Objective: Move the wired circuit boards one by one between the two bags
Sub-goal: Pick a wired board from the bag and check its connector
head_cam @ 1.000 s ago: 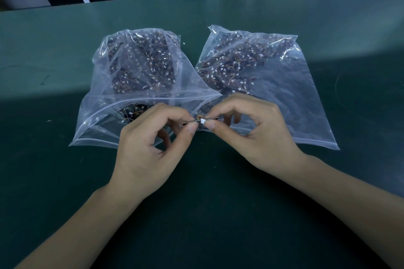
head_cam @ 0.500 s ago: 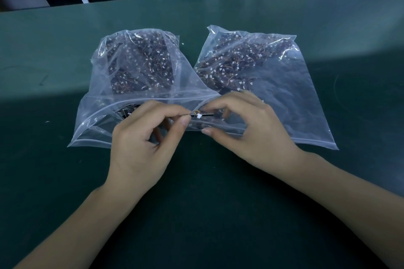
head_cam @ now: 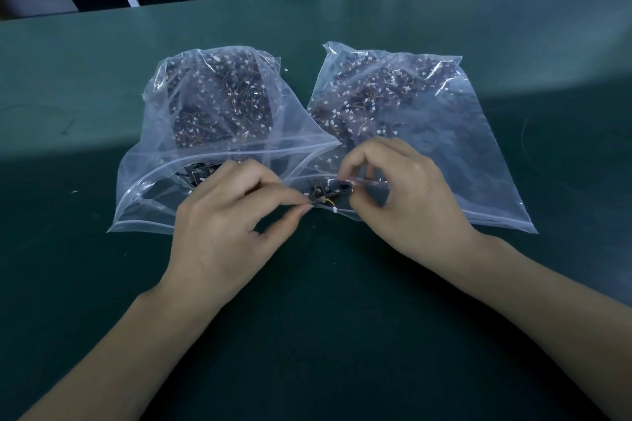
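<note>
"While you are hunched over those 2 bags, tell me which step you are on."

"I am handling 1 circuit board point(head_cam: 329, 194), a small dark one with thin wires and a white plug point(head_cam: 335, 210) dangling from it. I am holding it between both hands, low over the green table point(head_cam: 342, 318), right where the open mouths of the bags are meeting."

"How are your hands sitting?"

"My left hand point(head_cam: 225, 229) is pinching the near left end of the board with thumb and forefinger. My right hand point(head_cam: 403, 202) is curling round the other end, fingertips pinching it, at the mouth of the right bag point(head_cam: 461, 147)."

"And the left bag point(head_cam: 178, 154)?"

"It is lying with its mouth gaping, just beside my left hand. Both bags are holding heaps of boards towards their far ends, so I am judging the job as somewhere in the middle."

"Which bag is this one going to?"

"I cannot tell from where it is sitting. Next, I am thinking, 1 hand needs to let go so the other can carry it inside, keeping the loose wire from snagging on the plastic lip."
</note>
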